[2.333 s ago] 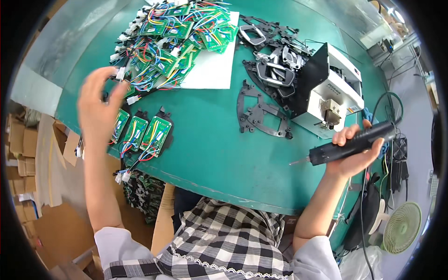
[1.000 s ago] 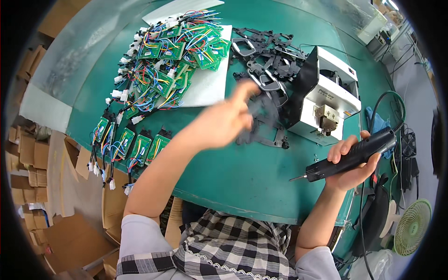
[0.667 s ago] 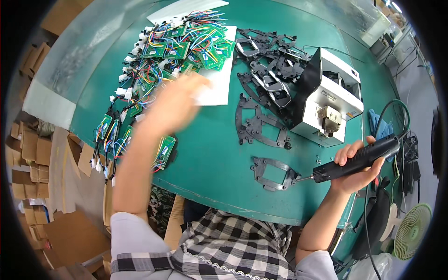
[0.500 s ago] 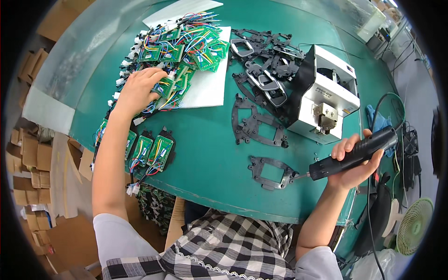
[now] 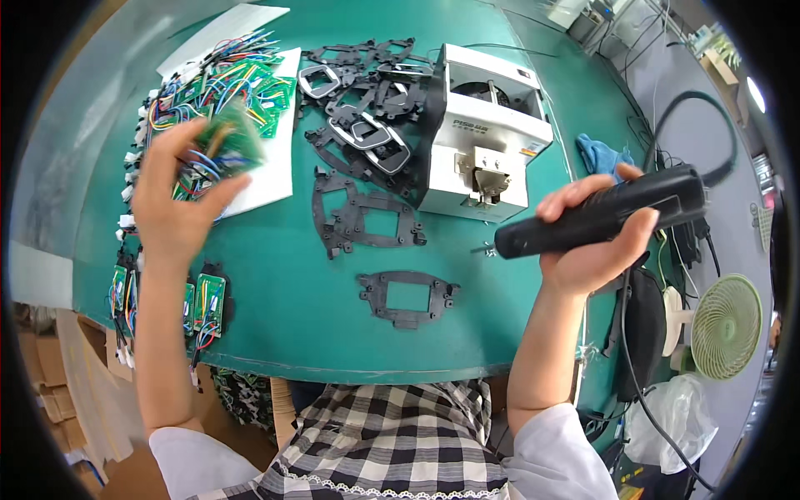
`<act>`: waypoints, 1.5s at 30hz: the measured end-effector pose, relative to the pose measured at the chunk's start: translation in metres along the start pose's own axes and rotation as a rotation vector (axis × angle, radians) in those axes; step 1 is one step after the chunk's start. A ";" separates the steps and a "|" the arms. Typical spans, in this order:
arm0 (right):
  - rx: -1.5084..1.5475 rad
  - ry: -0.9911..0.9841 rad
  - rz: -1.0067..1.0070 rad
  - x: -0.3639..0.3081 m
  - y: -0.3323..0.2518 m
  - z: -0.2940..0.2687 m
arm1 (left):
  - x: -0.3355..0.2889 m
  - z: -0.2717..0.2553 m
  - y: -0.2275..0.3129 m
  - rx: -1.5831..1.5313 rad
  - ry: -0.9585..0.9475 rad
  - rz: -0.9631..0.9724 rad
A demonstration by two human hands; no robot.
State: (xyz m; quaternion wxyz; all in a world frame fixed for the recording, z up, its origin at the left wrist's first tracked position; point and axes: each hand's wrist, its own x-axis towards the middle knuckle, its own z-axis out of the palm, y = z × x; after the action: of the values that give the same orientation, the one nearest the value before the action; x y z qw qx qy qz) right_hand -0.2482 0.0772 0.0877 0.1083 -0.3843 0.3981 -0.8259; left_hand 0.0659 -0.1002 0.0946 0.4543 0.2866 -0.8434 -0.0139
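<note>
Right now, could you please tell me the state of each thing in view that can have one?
Green rectangular circuit board: held in the left hand, blurred.
Black cylindrical screwdriver: gripped in the right hand.
Lone black plastic frame: flat, no board fitted.
Round green fan: upright; spinning or not, unclear.
White boxy machine: standing; power state unclear.
Blue fabric piece: crumpled.
Clear plastic bag: crumpled.
</note>
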 end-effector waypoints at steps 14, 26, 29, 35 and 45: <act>-0.182 -0.106 -0.337 0.033 0.013 0.043 | -0.070 0.057 0.070 -0.263 -0.334 -0.042; -0.123 -0.100 -0.007 -0.011 0.005 0.039 | -0.087 0.081 0.099 -0.261 -0.509 0.120; -0.182 -0.155 0.019 -0.022 0.004 0.032 | -0.090 0.087 0.102 -0.284 -0.552 0.110; -0.230 -0.210 0.066 -0.038 0.010 0.031 | -0.094 0.089 0.100 -0.308 -0.603 0.057; -0.281 -0.217 0.059 -0.053 0.020 0.038 | -0.096 0.087 0.102 -0.295 -0.595 0.073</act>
State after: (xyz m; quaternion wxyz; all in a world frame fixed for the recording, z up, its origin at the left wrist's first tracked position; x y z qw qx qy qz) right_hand -0.1876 0.0682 0.0587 0.1201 -0.4708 0.5066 -0.7122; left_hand -0.0090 0.0119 -0.0004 0.2248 0.1709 -0.9376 -0.2028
